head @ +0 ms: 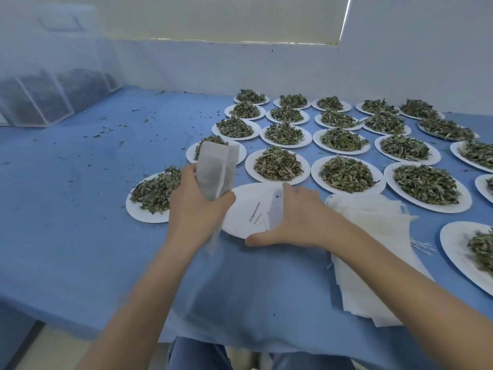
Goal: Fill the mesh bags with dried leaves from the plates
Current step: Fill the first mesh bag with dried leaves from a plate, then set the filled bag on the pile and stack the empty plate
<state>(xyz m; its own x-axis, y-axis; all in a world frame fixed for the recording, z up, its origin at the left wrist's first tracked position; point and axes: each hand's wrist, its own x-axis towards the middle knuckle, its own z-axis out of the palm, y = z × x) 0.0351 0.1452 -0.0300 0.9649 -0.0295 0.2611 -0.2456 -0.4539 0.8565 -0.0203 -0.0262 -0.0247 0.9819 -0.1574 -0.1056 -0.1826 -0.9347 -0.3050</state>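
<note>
My left hand (196, 206) grips a white mesh bag (216, 169) holding dark dried leaves, upright over the table. My right hand (290, 217) holds the right edge of a white paper plate (248, 209) that carries only a few stems; the plate's side is bent up under my fingers. A plate heaped with dried leaves (154, 193) lies just left of my left hand. Several more leaf-filled plates (346, 174) fill the table's right half. A stack of flat unfilled mesh bags (373, 249) lies under my right forearm.
A blue cloth (80, 196) covers the table, dotted with leaf crumbs on the left. Large filled mesh bags (42, 100) stand at the far left against the wall. A white wall borders the back. The table's near edge runs above my knees.
</note>
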